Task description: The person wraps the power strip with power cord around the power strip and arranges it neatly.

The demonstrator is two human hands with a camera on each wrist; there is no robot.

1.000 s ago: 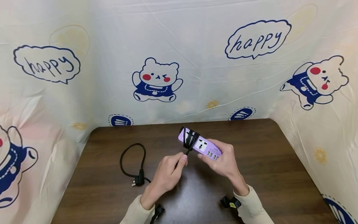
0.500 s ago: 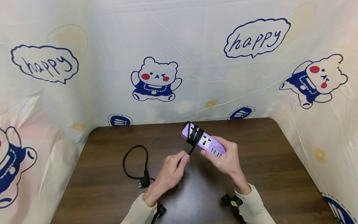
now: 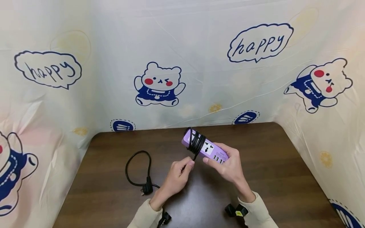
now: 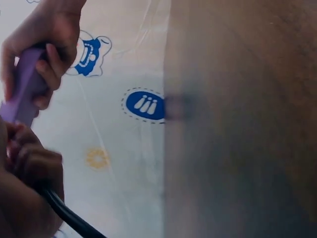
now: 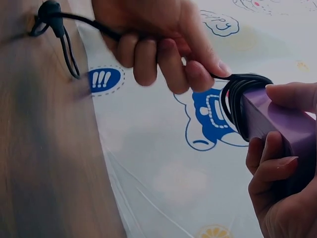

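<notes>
A purple power strip [image 3: 211,148] is gripped at its near right end by my right hand [image 3: 229,164], thumb on one side and fingers round the other. Several turns of black cable [image 3: 196,143] wrap its far left part. My left hand [image 3: 177,177] pinches the cable close to the strip, fingers curled round it. In the right wrist view the cable runs from the left hand [image 5: 158,44] to the coil on the strip [image 5: 277,119]. The plug [image 3: 147,186] lies on the table, left of my left hand, beside a loop of cable [image 3: 126,169].
The brown wooden table [image 3: 108,196] carries the loose cable end. Behind and beside it hangs a pale curtain [image 3: 199,79] printed with bears. Black wrist devices sit at both sleeves, one at the right cuff [image 3: 236,210].
The strip rose slightly to the right, then came back down, with both hands moving along. The plug and cable loop have shifted a little to the right.
</notes>
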